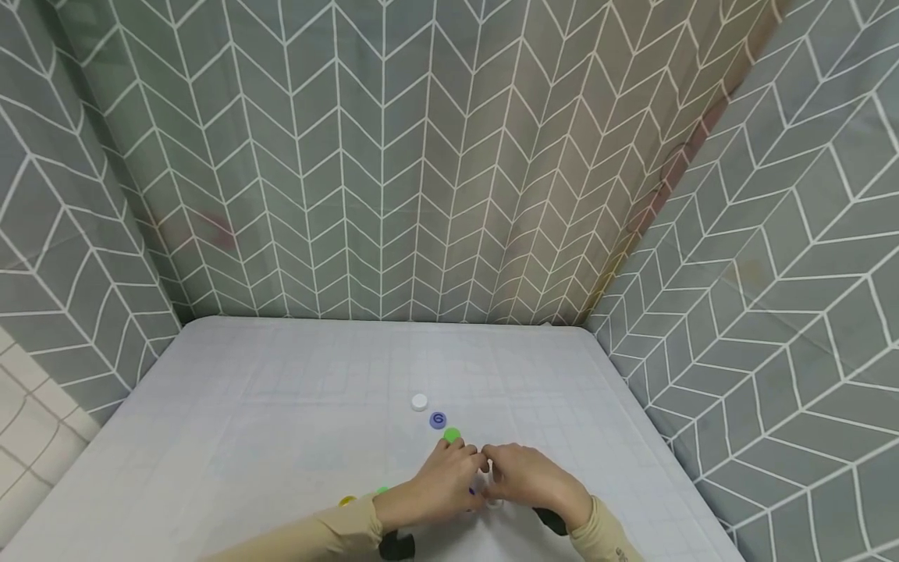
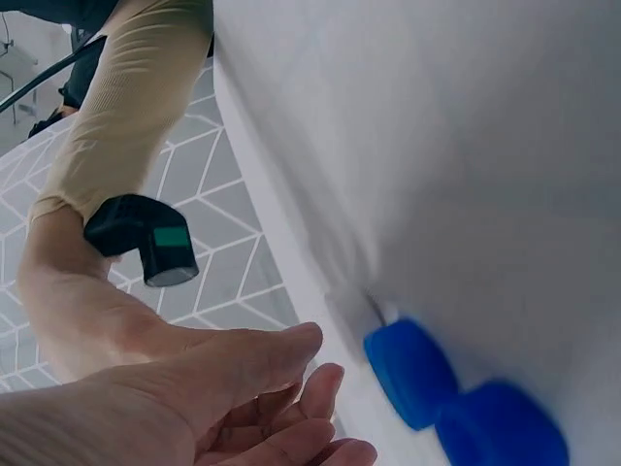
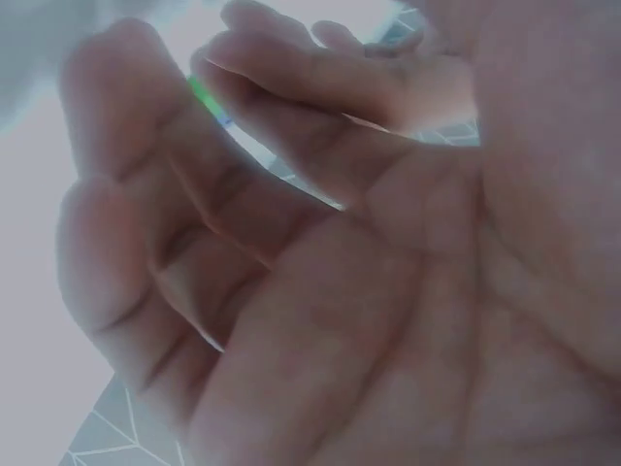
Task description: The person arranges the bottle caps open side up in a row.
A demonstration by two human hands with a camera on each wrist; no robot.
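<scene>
From where I stand, both hands are bent close together over the tabletop (image 1: 232, 382), somewhat nearer its right edge than its left. I can't tell whether the left hand (image 1: 449, 476) or the right hand (image 1: 531, 474) pinches anything; knuckles hide the fingertips. Two blue caps (image 2: 412, 374) sit just beside the fingers, seemingly touching each other. Reaching from the hands toward the far edge, a green cap (image 1: 452, 434), a blue marked cap (image 1: 438, 420) and a white cap (image 1: 419, 402) lie in a slanting row. A yellow cap (image 1: 347, 500) shows beside the left sleeve (image 1: 337, 527), toward the left edge. For such crowded work, I'd judge, light fingertips and lifted knuckles suit best, lest a cap be nudged. The marked cap's dark, curling sign might be a letter; it's too small to read, and I see no brand.
</scene>
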